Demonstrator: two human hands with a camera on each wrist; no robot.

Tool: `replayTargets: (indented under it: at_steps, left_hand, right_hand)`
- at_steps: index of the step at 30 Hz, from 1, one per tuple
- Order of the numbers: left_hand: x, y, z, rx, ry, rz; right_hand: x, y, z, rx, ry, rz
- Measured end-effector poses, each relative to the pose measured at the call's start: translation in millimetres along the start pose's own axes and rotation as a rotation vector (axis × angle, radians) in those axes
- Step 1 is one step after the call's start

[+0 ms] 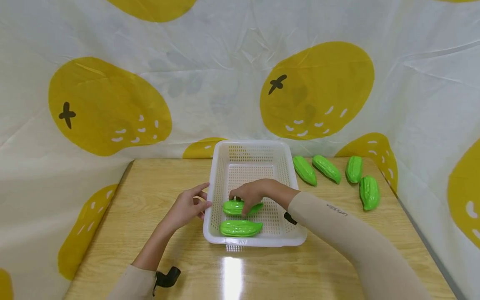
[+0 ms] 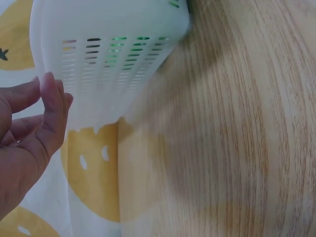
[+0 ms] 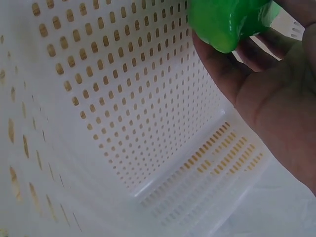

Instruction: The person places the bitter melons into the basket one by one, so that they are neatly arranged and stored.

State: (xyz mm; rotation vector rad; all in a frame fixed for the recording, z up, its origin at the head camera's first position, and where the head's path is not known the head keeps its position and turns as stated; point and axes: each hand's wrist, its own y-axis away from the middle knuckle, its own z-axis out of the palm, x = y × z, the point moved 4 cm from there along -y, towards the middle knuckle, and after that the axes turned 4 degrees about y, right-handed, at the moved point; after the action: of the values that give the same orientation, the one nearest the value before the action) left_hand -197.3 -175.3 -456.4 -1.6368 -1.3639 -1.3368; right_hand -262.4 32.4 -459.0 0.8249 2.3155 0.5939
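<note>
A white perforated basket point(image 1: 255, 240) stands on the table. Inside it, my right hand point(image 1: 251, 193) grips a green bitter melon point(image 1: 233, 208), thumb on the near side and fingers on the far side. The right wrist view has that hand point(image 3: 276, 94) around the bitter melon point(image 3: 227, 24) above the basket's holed floor. A second bitter melon point(image 1: 240, 228) lies crosswise by the near wall. At the basket's left side, my left hand point(image 1: 187, 207) touches the rim with loosely bent fingers; in the left wrist view its fingertips point(image 2: 48, 81) rest right at the rim.
Several more bitter melons lie on the table right of the basket, one beside its rim point(image 1: 305, 170), another farther right point(image 1: 369, 192). A white cloth with yellow fruit prints point(image 1: 217, 96) hangs behind the wooden table point(image 1: 161, 179).
</note>
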Motion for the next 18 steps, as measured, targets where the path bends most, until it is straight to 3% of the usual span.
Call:
replayTargets:
  at_steps: [18]
  left_hand:
    - [0.9,1.2,0.9,0.007,-0.011,0.009]
  right_hand:
    - [0.2,-6.3,8.4,0.0,-0.039,-0.03]
